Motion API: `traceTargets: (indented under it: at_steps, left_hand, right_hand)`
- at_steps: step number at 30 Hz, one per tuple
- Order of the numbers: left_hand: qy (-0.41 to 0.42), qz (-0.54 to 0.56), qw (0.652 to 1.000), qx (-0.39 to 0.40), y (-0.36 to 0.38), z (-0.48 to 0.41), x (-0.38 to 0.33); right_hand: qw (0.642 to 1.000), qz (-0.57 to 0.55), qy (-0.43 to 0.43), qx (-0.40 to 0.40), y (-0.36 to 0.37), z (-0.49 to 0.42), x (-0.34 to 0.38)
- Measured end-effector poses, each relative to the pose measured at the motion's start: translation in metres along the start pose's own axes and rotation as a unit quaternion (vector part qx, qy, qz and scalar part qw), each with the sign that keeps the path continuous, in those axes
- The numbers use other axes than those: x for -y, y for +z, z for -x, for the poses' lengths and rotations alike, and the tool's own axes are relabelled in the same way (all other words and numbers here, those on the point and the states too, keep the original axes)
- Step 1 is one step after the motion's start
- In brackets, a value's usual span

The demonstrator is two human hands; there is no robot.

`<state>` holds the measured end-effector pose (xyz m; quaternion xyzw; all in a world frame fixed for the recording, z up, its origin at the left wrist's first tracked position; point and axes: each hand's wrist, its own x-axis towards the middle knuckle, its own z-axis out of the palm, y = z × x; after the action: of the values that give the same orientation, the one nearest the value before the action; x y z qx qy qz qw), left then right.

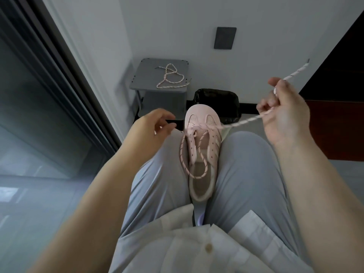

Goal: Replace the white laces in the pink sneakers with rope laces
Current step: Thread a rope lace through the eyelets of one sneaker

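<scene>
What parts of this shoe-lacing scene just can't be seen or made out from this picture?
- Second sneaker: nowhere in the head view.
- Sole of the pink sneaker: hidden between the thighs.
- Which eyelets the rope lace passes through: too small and blurred.
- Left hand: fingertips blurred, so any grip is unclear.
- Right hand: its palm faces away; how its fingers pinch the lace is hidden.
- Spare lace on the grey stool: ends too small.

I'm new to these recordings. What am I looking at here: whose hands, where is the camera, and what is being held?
No machine here: a head-worn camera looks down at a seated person's lap. A pink sneaker sits wedged between the thighs, toe pointing away. The right hand pinches a rope lace threaded through the shoe's front eyelets and draws it out taut to the side; the rest loops loosely over the shoe. The left hand hovers open beside the toe. A second rope lace lies on a small grey table ahead.
</scene>
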<state>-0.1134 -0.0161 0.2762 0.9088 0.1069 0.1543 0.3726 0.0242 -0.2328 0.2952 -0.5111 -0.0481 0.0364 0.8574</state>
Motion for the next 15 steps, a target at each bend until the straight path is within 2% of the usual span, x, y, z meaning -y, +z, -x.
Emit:
traceTargets:
  at_steps: [2, 4, 6, 8, 11, 15]
  left_hand:
    - [-0.006, -0.018, 1.000, 0.009, 0.006, 0.003, -0.005]
    - [0.018, -0.098, 0.994, 0.042, 0.021, 0.010, -0.012]
    - [0.049, -0.170, 0.982, 0.069, 0.037, 0.015, -0.018]
    - [0.048, -0.193, 0.976, 0.085, 0.049, 0.018, -0.018]
    - [0.031, -0.225, 0.971, 0.071, 0.061, 0.020, -0.018]
    - [0.002, -0.281, 0.960, 0.019, 0.081, 0.031, -0.022]
  right_hand:
    - [1.000, 0.006, 0.011, 0.003, -0.007, -0.002, 0.006]
    - [0.999, 0.043, 0.008, 0.024, -0.013, -0.004, 0.009]
    - [0.992, 0.111, 0.004, 0.054, -0.017, -0.004, 0.010]
    - [0.978, 0.191, -0.004, 0.084, -0.018, 0.000, 0.009]
    - [0.934, 0.336, -0.034, 0.119, -0.016, 0.011, 0.007]
    - [0.875, 0.443, -0.050, 0.190, -0.012, 0.022, -0.004]
